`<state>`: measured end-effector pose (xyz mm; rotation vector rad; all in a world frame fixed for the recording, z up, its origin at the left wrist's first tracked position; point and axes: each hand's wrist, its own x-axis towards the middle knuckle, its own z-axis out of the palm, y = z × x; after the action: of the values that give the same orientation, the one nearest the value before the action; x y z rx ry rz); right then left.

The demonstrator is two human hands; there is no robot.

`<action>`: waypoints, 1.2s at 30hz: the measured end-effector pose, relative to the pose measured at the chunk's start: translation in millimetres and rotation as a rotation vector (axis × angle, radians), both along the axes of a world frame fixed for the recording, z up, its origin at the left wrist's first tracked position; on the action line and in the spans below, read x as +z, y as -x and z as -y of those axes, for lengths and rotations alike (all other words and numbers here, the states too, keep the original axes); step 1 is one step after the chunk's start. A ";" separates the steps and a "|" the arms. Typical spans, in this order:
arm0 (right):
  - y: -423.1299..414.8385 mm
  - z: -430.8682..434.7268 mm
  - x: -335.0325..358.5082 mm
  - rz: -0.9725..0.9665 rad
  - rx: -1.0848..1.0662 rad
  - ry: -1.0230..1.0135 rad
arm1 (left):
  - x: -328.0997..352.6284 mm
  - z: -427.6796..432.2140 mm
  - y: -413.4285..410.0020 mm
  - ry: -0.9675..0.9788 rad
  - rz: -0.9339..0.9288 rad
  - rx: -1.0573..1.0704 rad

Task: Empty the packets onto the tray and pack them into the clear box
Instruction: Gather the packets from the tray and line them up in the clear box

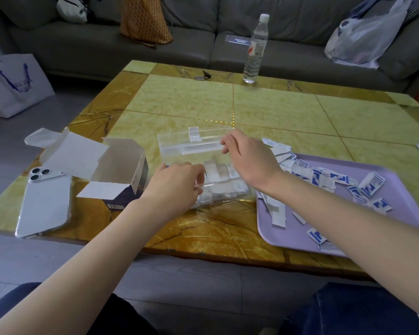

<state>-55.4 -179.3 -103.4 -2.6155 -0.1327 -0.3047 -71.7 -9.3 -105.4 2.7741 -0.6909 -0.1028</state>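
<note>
Packets (369, 187), blue and white, lie scattered over the lilac tray (290, 238) at the right of my view, some piled at its far left corner and a few white strips along its near left side. More of them stand in rows inside the clear box (228, 198), which sits on the table (276, 110) just to the left of the tray, its lid (194, 141) swung open and lying back on the far side.

I see the left hand (174, 187) at the box's near left corner, fingers curled in over the rim and thumb against the front wall. I cannot tell whether it pinches a packet or only the box edge. The right hand (249, 158) hangs over the box's far right side, its fingers (225, 145) bent down next to the lid's edge. I cannot tell whether they are grasping anything, as the palm side is turned away from me.

Left of the box stands an opened cardboard carton (121, 165) with its flaps spread, and beside that a white phone (46, 204) lies camera side up near the table's edge. A water bottle (255, 52) stands at the far edge in front of a grey sofa (191, 44)
</note>
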 end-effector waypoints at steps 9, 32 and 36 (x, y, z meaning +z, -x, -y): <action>49.8 94.9 -25.2 0.200 -0.161 0.014 | 2.0 80.6 30.3 0.168 0.257 -0.134; 25.7 182.7 -62.2 -0.456 -0.175 0.255 | -75.0 176.2 7.7 -0.232 -0.089 -0.129; 31.7 190.3 -62.0 -0.391 -0.143 0.299 | -72.5 185.2 5.5 -0.203 -0.016 -0.074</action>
<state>-87.1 -369.5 -165.3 -2.9279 0.1547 0.1982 -77.2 -194.5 -177.8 2.9363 -0.8214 -0.2215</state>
